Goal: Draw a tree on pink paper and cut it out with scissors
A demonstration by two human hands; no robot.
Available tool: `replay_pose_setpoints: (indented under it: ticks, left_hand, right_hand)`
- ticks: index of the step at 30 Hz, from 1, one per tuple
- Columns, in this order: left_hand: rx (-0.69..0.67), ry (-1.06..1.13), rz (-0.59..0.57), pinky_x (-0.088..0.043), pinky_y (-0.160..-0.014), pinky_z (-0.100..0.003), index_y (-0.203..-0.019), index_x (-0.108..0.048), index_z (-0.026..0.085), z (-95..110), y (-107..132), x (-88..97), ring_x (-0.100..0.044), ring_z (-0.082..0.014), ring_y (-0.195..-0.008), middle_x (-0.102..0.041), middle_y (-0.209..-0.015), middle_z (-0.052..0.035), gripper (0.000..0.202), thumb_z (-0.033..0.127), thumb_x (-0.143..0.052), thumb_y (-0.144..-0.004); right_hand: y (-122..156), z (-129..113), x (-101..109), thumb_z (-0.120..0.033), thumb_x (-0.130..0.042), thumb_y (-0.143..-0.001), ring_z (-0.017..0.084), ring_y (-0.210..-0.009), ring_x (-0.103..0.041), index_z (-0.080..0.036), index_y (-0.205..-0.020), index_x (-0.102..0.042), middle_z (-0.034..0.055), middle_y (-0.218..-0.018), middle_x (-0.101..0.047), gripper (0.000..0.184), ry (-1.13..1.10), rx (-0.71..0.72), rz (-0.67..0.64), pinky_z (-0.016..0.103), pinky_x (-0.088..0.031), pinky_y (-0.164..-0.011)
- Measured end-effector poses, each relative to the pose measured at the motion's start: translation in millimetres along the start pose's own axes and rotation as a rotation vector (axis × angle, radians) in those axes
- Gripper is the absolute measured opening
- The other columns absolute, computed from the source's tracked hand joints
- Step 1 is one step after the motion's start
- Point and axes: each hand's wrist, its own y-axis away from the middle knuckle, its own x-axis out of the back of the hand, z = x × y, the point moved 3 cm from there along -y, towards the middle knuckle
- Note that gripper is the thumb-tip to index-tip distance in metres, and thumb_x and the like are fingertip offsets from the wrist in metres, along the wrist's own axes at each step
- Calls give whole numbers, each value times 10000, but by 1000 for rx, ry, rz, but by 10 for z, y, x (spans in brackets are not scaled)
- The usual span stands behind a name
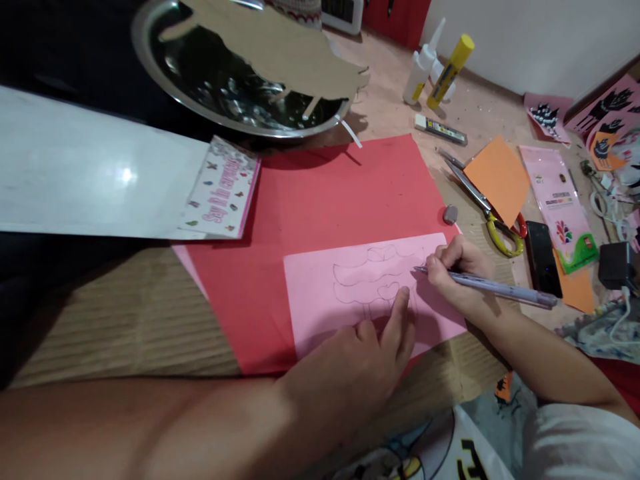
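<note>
My right hand (460, 277) grips a slim, pale purple pen (500, 288), its pointed tip over a pink sheet of paper (315, 320). Thin dark lines on this sheet form wavy, tiered bands, a small heart shape and some upright strokes. My left hand (357, 357) rests on the lower part of the sheet; its index finger stretches out to the heart and the other fingers are partly bent. Under the pink paper lies a larger red sheet (340, 193). A small grey lump (450, 214), perhaps an eraser, sits just above my right hand.
Scissors (483, 200), an orange paper square (497, 177), a phone (543, 260) and a pink packet (557, 200) lie to the right. Behind stand a glue bottle (420, 73) and a yellow glue stick (450, 72). A metal basin (165, 67) holding cardboard is at the back; corrugated cardboard (135, 320) lies left.
</note>
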Motion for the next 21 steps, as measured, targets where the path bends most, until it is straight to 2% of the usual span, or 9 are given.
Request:
replay_pose_setpoints:
  ticks: [4, 7, 14, 21]
  left_hand:
    - [1, 3, 27, -495, -463, -296, -1556, -561, 94, 12, -11, -14, -694, -192, -604, -564, -1537, -343, 565, 122, -563, -991]
    - [3, 5, 28, -505, -480, -296, -1560, -557, 91, 15, -5, -26, -706, -199, -623, -609, -1498, -339, 576, 127, -576, -985]
    - [24, 19, 52, -492, -475, -299, -1566, -550, 101, 21, 12, -61, -693, -199, -608, -662, -1444, -329, 600, 183, -635, -978]
    - [9, -25, 52, -476, -445, -296, -1533, -589, 101, 18, 5, -35, -700, -202, -592, -642, -1460, -342, 568, 206, -635, -977]
  right_hand:
    - [-22, 37, -16, -273, -657, -846, 106, -501, -410, -267, -671, -361, -79, -560, -440, 344, 60, 21, -50, 273, -363, -514]
    - [-40, 38, -37, -250, -660, -847, 98, -491, -419, -263, -658, -369, -83, -547, -458, 348, 117, 47, -96, 262, -356, -498]
    - [-57, -16, -40, -312, -652, -856, 108, -487, -460, -267, -663, -395, -67, -534, -509, 324, 162, 12, -165, 260, -377, -485]
    - [-59, -9, -31, -304, -634, -859, 106, -490, -447, -265, -661, -391, -66, -541, -501, 316, 189, 10, -126, 259, -367, -486]
